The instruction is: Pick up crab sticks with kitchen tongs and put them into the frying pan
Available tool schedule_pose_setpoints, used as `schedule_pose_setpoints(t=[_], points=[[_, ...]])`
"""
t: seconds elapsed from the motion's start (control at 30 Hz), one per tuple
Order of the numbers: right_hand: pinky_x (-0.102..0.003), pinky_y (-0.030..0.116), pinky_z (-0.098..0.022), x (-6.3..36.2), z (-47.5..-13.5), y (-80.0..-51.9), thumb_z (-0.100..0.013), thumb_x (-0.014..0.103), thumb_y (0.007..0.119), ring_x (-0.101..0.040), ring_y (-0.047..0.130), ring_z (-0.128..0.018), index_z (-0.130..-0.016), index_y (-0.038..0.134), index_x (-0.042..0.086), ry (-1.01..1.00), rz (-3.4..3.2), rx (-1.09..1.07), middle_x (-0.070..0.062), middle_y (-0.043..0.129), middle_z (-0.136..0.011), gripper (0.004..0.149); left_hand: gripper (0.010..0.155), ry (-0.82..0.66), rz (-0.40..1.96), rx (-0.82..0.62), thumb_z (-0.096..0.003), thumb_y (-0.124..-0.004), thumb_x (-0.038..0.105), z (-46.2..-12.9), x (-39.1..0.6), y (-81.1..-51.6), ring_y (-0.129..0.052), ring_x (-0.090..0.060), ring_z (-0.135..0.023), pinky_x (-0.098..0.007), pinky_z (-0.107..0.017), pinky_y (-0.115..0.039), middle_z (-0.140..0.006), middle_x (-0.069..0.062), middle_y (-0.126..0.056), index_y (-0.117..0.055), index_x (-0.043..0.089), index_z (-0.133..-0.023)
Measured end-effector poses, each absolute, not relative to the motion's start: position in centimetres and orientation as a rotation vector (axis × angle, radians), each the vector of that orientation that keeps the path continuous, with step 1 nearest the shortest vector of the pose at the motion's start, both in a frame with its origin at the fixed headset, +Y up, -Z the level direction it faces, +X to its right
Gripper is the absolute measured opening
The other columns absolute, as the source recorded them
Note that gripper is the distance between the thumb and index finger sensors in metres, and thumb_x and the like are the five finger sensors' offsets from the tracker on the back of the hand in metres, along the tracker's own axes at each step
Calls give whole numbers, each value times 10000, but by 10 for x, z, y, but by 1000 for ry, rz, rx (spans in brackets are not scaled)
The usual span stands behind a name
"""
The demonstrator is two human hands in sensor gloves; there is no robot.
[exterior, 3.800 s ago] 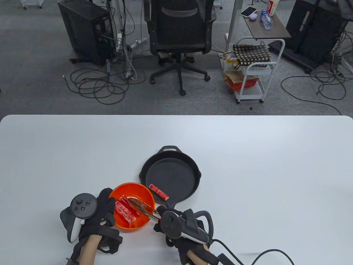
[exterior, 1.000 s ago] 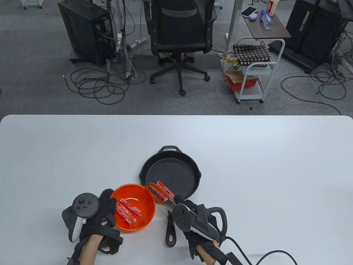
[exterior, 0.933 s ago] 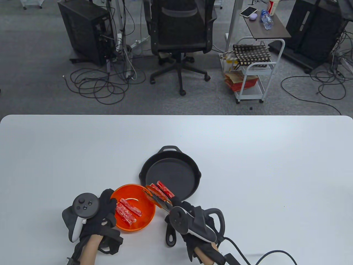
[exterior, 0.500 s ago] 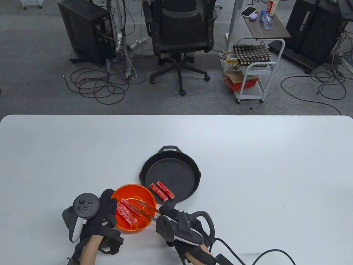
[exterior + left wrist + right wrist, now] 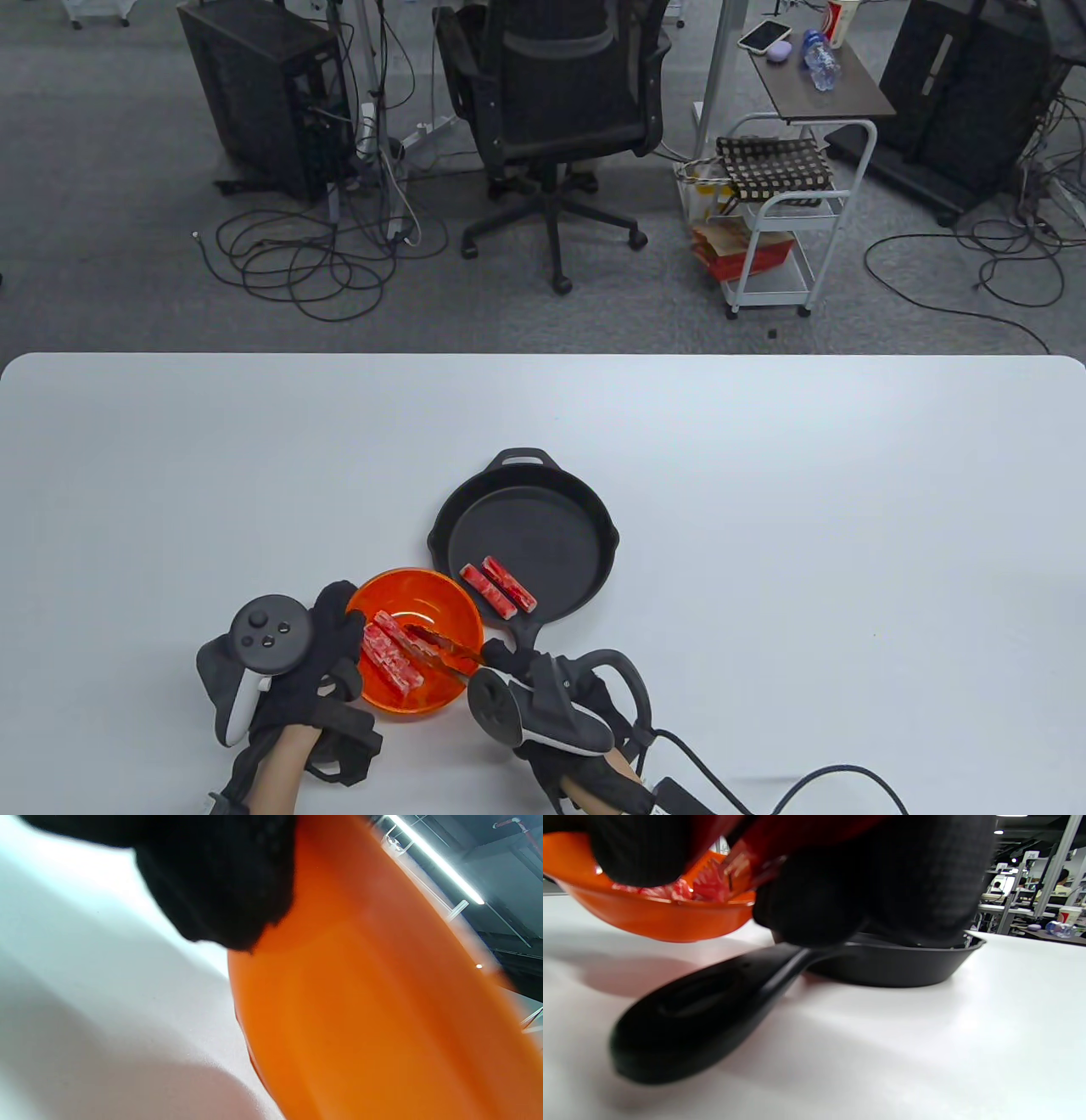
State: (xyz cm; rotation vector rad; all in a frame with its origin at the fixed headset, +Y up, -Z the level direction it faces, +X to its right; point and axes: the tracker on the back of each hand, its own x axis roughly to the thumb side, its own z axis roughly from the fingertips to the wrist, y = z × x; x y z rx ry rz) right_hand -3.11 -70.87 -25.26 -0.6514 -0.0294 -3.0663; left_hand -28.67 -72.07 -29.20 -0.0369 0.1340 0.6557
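Gripping the red-tipped metal kitchen tongs (image 5: 437, 649), your right hand (image 5: 543, 705) dips them into the orange plastic bowl (image 5: 445, 594), seemingly closing on a red-and-white crab stick (image 5: 392, 655); your left hand (image 5: 327, 658) cups the bowl's rim. Two sticks (image 5: 499, 587) lie in the black cast-iron frying pan (image 5: 543, 518).

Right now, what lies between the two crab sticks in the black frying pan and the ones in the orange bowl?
In the table view: only the orange plastic bowl's rim and the black cast-iron frying pan's wall; nothing else.

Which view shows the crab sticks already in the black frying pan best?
The table view: both red crab sticks lie side by side in the black cast-iron frying pan. Right wrist view shows only the pan's wall; left wrist view shows neither.
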Motion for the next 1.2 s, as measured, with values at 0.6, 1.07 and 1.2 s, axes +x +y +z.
schedule_pose_setpoints(t=[0.6, 1.07, 1.2], points=[[-368, 924, -247, -22, -254, -704, -482, 503, 768, -190, 1050, -373, -1034, 719, 211, -13, -3133, -651, -93, 963, -756, 626, 519, 147, 680, -48, -564, -755, 322, -292, -288, -721, -1020, -172, -54, -264, 1, -910, -835, -175, -968, -690, 148, -1049], [-368, 924, -248, 31, -273, -687, -484, 503, 766, -190, 1050, -372, -1034, 719, 208, 97, -3336, -376, -94, 962, -757, 626, 519, 153, 679, -53, -565, -755, 322, -292, -289, -721, -1020, -173, -53, -265, 2, -909, -836, -177, -967, -690, 146, -1049], [-372, 922, -247, 47, -285, -696, -484, 499, 769, -194, 1049, -372, -1034, 720, 206, 63, -3351, -262, -99, 962, -757, 625, 520, 152, 679, -55, -565, -755, 323, -292, -289, -721, -1020, -172, -53, -265, 2, -910, -835, -176, -969, -689, 147, -1050]])
